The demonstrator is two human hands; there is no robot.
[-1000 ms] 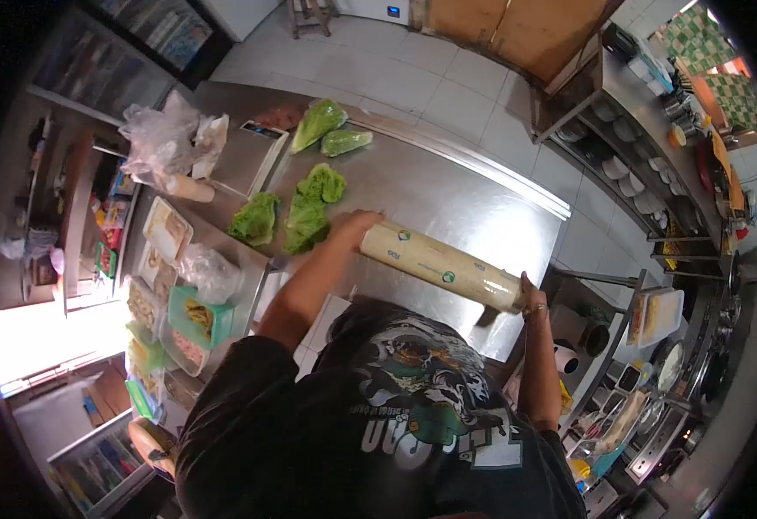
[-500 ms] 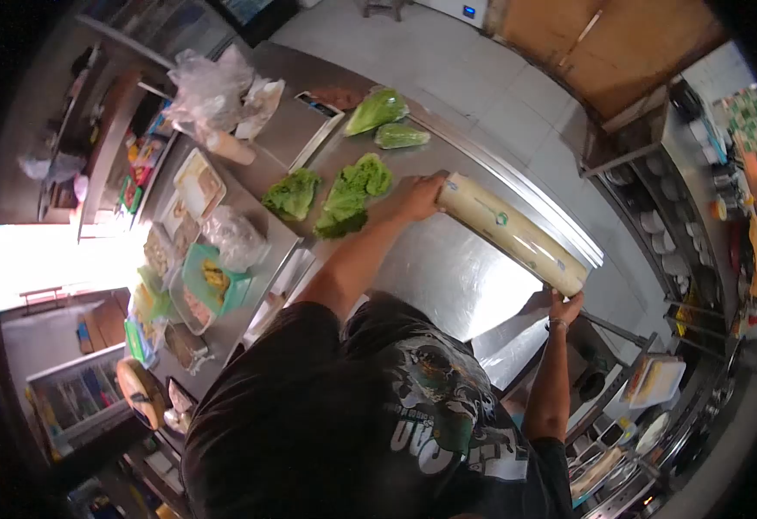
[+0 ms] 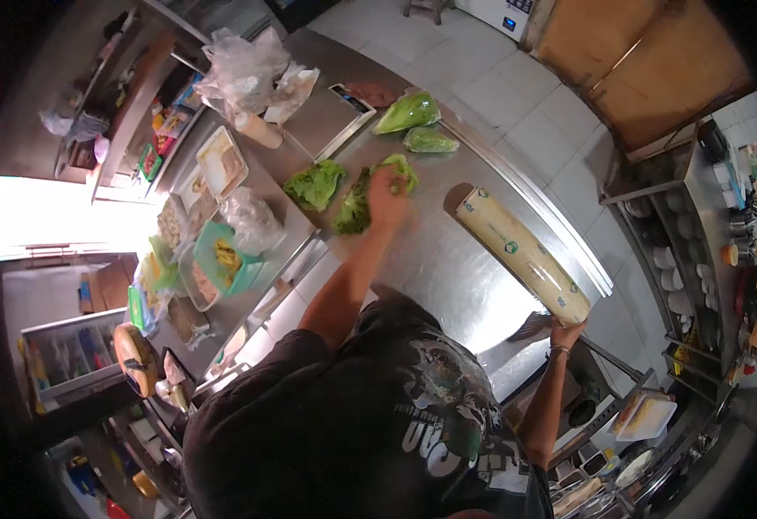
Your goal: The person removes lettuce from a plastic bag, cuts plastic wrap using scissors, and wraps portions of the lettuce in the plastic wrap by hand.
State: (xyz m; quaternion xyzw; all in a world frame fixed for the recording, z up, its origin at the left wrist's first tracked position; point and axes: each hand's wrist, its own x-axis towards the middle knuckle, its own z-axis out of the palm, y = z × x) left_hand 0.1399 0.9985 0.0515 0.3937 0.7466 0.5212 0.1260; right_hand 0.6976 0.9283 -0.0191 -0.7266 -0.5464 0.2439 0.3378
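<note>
A long roll of cling film (image 3: 521, 251), pale with small green marks, lies slanted across the steel table's right part. My right hand (image 3: 567, 332) is closed around its near end. My left hand (image 3: 387, 197) is blurred and reaches onto a leafy lettuce (image 3: 357, 206), covering part of it; its fingertips are hidden among the leaves. Another loose lettuce (image 3: 315, 184) lies just to the left. Farther back are two greens wrapped in clear film: a larger wrapped lettuce (image 3: 410, 112) and a smaller wrapped bundle (image 3: 431, 140).
The steel table (image 3: 430, 251) has a raised metal edge on its far side. To the left stand a green container (image 3: 219, 259), a white tray (image 3: 222, 163) and plastic bags (image 3: 244, 73). A phone-like device (image 3: 352, 99) lies at the back. Shelves with dishes (image 3: 668, 259) stand right.
My left hand has let go of the roll's far end and moved left onto the lettuce. My right hand still holds the near end, and the roll now rests lower on the table.
</note>
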